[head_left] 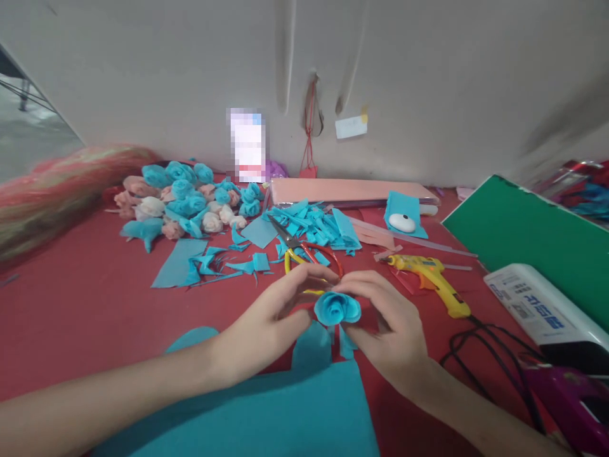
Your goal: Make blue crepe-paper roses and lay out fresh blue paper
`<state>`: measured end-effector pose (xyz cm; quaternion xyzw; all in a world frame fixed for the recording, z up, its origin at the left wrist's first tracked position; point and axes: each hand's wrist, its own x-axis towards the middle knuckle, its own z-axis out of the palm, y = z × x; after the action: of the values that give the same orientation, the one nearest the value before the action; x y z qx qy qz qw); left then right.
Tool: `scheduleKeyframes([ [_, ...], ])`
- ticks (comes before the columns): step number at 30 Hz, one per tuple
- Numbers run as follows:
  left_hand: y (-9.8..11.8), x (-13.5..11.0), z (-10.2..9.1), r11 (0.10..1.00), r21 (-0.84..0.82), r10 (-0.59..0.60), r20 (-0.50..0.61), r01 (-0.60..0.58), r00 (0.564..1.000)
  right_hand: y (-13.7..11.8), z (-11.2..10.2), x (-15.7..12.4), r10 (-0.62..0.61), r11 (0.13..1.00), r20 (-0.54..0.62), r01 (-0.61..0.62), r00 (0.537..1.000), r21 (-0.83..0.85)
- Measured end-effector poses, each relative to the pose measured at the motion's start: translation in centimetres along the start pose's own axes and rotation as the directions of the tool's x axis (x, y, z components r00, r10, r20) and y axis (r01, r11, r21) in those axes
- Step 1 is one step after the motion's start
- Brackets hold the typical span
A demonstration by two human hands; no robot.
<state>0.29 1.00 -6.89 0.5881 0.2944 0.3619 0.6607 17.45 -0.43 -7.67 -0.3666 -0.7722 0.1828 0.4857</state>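
Observation:
A blue paper rose [337, 310] is held between my two hands, its spiral of petals facing me. My left hand [285, 311] curls at its left side, thumb near the petals and fingers behind. From the right, my right hand [390, 317] grips the rose, with the thumb low at its base. The stem end is hidden. Just beyond my fingers lie scissors [297, 244] with red and yellow handles. Cut blue petal pieces [311, 346] lie below the rose, and a large blue crepe paper sheet [266, 412] spreads under my forearms.
Finished blue, pink and white paper roses [183, 197] are heaped at back left. Blue paper scraps [309, 222] cover the middle of the red table [143, 330]. A yellow glue gun [431, 279] with a black cord lies right, near a green board [537, 241] and white box [537, 304].

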Motion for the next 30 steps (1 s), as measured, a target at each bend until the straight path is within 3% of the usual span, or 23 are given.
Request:
scheduleKeyframes([
  [3, 0.0, 0.0, -0.1, 0.997, -0.077, 0.004, 0.025, -0.002, 1.0, 0.0, -0.1, -0.1, -0.006, 1.0, -0.001, 0.006, 1.0, 0.0],
  [10, 1.9, -0.5, 0.7, 0.997, 0.03, -0.076, 0.048, 0.074, 0.996, -0.1, -0.4, -0.1, -0.085, 0.996, -0.013, 0.085, 0.996, -0.032],
  [19, 1.8, -0.8, 1.0, 0.997, 0.057, -0.05, 0.064, 0.046, 0.997, -0.5, -0.5, -0.4, -0.156, 0.975, -0.009, 0.152, 0.988, -0.159],
  [30, 1.6, -0.5, 1.3, 0.995, 0.065, -0.075, -0.03, 0.077, 0.997, -0.6, -0.5, -0.2, -0.138, 0.983, 0.039, 0.142, 0.99, -0.119],
])
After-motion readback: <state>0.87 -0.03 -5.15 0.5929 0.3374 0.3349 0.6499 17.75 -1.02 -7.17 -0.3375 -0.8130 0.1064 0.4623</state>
